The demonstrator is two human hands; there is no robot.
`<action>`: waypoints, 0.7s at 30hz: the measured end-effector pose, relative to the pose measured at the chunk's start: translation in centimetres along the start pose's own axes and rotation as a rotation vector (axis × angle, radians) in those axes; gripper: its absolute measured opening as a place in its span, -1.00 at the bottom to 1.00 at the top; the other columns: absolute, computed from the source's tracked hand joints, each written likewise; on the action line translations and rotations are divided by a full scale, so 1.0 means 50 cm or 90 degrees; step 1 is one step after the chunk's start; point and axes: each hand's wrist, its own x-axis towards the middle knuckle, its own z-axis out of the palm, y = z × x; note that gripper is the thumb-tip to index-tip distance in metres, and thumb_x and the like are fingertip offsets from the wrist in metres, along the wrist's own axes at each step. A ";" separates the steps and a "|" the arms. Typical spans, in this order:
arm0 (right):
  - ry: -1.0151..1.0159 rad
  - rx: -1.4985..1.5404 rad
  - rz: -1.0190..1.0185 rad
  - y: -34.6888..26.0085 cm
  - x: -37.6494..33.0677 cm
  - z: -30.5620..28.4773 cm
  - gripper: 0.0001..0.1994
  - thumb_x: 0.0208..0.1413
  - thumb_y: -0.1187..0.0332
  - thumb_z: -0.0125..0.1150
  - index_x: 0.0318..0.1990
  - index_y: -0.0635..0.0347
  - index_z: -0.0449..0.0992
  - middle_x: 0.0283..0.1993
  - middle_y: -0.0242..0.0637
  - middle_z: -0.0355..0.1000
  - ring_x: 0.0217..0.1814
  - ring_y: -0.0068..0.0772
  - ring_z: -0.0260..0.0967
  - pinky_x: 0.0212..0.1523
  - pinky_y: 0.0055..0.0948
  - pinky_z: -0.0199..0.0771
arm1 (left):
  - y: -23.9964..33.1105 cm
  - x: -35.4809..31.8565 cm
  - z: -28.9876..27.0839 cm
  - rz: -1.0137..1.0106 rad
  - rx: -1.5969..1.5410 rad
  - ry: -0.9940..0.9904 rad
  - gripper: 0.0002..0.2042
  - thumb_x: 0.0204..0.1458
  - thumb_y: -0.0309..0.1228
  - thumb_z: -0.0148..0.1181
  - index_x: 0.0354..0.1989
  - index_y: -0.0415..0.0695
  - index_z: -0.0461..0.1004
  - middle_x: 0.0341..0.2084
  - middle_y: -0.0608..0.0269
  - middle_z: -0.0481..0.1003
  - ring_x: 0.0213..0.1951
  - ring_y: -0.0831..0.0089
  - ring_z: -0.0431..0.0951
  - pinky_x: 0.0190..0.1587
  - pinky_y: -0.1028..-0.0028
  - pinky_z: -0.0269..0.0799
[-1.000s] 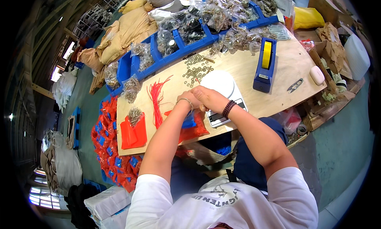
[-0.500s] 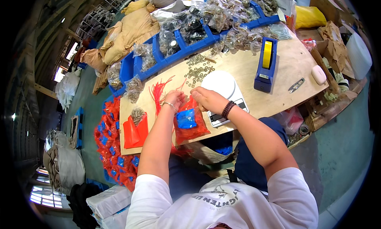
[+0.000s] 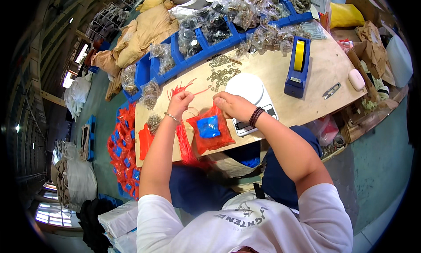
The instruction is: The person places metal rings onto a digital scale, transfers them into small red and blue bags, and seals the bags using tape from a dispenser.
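A red plastic bag [image 3: 218, 138] with a blue packet [image 3: 208, 127] showing through it sits near the table's front edge. My right hand [image 3: 234, 107] is closed on its gathered top. To the left, my left hand [image 3: 180, 102] is closed in a pinch, with a thin red string [image 3: 201, 92] running from it toward the right hand; the string's far end is hard to make out. Beneath and behind the left hand lies a bundle of red strings [image 3: 186, 148]. A white scale [image 3: 245, 90] stands just beyond the right hand.
Loose washers [image 3: 220, 72] lie beyond the hands. A blue bin row [image 3: 186, 56] of bagged hardware spans the back. At right are a tape dispenser [image 3: 296, 83], thread snips [image 3: 332, 90] and a pink case [image 3: 356, 80]. Filled red bags [image 3: 124, 154] are piled left of the table.
My left hand has moved left, away from the bag's top, and the red string now stretches out from it. My right hand stays at the top of the bag.
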 end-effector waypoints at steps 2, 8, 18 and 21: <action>0.003 0.009 0.002 0.000 -0.001 0.001 -0.57 0.20 0.02 -0.23 -0.08 0.22 0.31 -0.64 -0.33 0.28 -0.59 -0.53 0.26 -0.46 -0.50 0.30 | -0.003 -0.021 0.009 0.003 -0.005 -0.086 -0.91 -0.01 -0.40 0.12 -0.48 -0.09 0.38 -0.63 0.48 0.31 -0.54 0.67 0.28 -0.41 0.65 0.24; -0.012 -0.008 0.035 -0.002 0.000 0.000 -0.50 0.15 -0.10 -0.27 -0.06 0.12 0.33 -0.49 -0.17 0.45 -0.38 -0.28 0.44 -0.22 -0.33 0.36 | -0.006 -0.046 0.020 -0.175 0.093 -0.247 -0.93 0.02 -0.41 0.05 -0.42 -0.12 0.37 -0.53 0.44 0.38 -0.45 0.64 0.33 -0.35 0.62 0.26; -0.008 -0.023 0.028 0.003 0.002 0.000 -0.49 0.14 -0.12 -0.27 -0.05 0.11 0.32 -0.54 -0.20 0.43 -0.38 -0.26 0.44 -0.24 -0.33 0.35 | 0.001 -0.044 0.034 -0.063 0.320 -0.288 -0.88 0.01 -0.40 0.09 -0.37 -0.19 0.45 -0.49 0.44 0.43 -0.43 0.67 0.35 -0.31 0.62 0.30; -0.019 -0.024 0.040 -0.002 0.001 -0.003 -0.51 0.14 -0.10 -0.25 -0.05 0.12 0.32 -0.50 -0.15 0.44 -0.36 -0.25 0.44 -0.22 -0.33 0.36 | 0.007 -0.042 0.037 -0.068 0.318 -0.311 -0.87 -0.01 -0.42 0.11 -0.36 -0.21 0.48 -0.47 0.40 0.46 -0.39 0.65 0.38 -0.26 0.60 0.32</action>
